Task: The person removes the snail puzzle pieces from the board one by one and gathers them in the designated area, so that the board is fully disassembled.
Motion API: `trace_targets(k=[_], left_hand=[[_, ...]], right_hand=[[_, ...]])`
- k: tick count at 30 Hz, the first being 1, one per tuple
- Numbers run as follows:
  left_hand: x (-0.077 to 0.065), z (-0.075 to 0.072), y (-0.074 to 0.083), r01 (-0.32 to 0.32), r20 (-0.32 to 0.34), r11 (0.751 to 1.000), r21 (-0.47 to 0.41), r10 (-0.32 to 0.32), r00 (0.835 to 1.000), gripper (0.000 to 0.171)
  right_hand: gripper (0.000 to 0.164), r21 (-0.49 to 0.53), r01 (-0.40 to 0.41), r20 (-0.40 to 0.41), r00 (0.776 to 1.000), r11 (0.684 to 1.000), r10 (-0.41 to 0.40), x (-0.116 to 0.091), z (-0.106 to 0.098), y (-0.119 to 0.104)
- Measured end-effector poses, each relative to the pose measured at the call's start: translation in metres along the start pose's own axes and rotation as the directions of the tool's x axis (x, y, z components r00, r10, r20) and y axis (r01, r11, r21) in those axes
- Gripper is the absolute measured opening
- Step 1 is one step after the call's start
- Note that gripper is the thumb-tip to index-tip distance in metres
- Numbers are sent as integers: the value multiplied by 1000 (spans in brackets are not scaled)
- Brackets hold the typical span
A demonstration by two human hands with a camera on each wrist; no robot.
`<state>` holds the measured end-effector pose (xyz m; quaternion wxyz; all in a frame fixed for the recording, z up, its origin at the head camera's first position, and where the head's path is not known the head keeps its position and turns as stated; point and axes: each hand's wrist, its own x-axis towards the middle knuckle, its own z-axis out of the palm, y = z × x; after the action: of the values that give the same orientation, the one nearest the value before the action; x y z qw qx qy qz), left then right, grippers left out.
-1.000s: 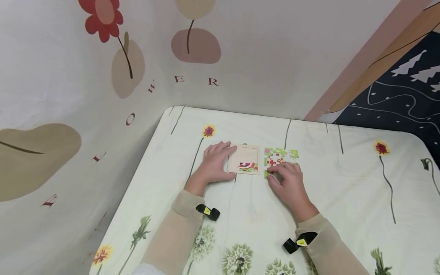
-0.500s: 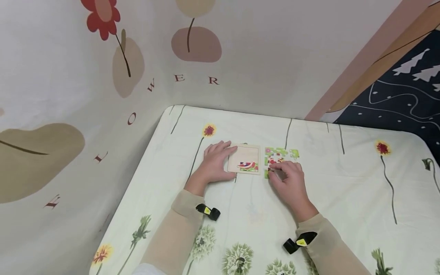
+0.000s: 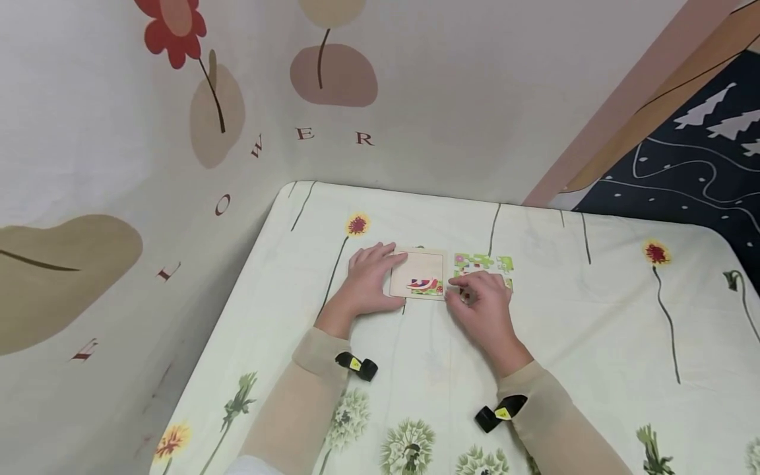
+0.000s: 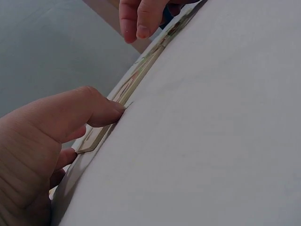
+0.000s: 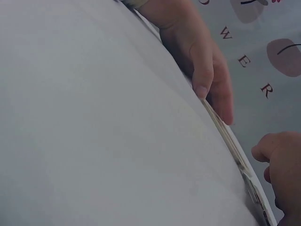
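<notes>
A square wooden puzzle tray [image 3: 420,265] lies flat on the cloth, with a few joined pieces [image 3: 425,285] of a red, blue and green picture in its lower right part. My left hand [image 3: 369,282] holds the tray at its left side, the thumb [image 4: 107,113] against the near edge and the fingers toward the far side. Right of the tray lie several loose puzzle pieces [image 3: 475,260], green with red and white. Over the tray's right edge and the nearest pieces is my right hand [image 3: 483,307], thumb and index finger bent close together. Whether a piece sits between them is hidden.
A white cloth with printed flowers covers the table [image 3: 582,316]. Its far edge meets a printed wall curtain [image 3: 451,119]. A dark panel with white trees [image 3: 683,165] hangs at the right. Black wrist cameras [image 3: 368,369] sit on both sleeves.
My right hand has shifted left, from over the loose pieces to the tray's right edge. The left hand and the tray stay in place.
</notes>
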<state>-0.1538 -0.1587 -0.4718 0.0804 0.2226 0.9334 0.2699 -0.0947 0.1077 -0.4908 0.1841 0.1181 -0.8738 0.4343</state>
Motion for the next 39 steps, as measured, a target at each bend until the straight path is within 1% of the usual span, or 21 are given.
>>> trace_targets(k=[13,19,24,26,30,34,39], left_hand=[[1,0,0,7,-4,1000,22,-7,1000,93],[1,-1,-1,4,-2,999,35,-4,1000,93],[1,-1,0,-3,1,999,41,3,1000,91],[1,0,0,-5,0,999,44,5,1000,91],[2,2,0,-4,-5,999,53,4,1000,91],[2,2,0,-7,-11,999,53,7,1000,91],[1,2,-1,-10,-16,998,57,11,1000,91]], right_hand=[[19,-52,3,58,998,999,0,10,13,-11],[26,-106,-23,107,994,994,34,16,24,-14],[32,-151,-21,165,985,988,46,19,32,-20],[36,-175,-33,185,981,984,65,19,34,-23],[41,-223,-48,190,978,974,92,18,35,-26],[37,-236,-40,174,981,971,83,16,33,-28],[30,-242,-17,178,982,970,62,14,34,-28]])
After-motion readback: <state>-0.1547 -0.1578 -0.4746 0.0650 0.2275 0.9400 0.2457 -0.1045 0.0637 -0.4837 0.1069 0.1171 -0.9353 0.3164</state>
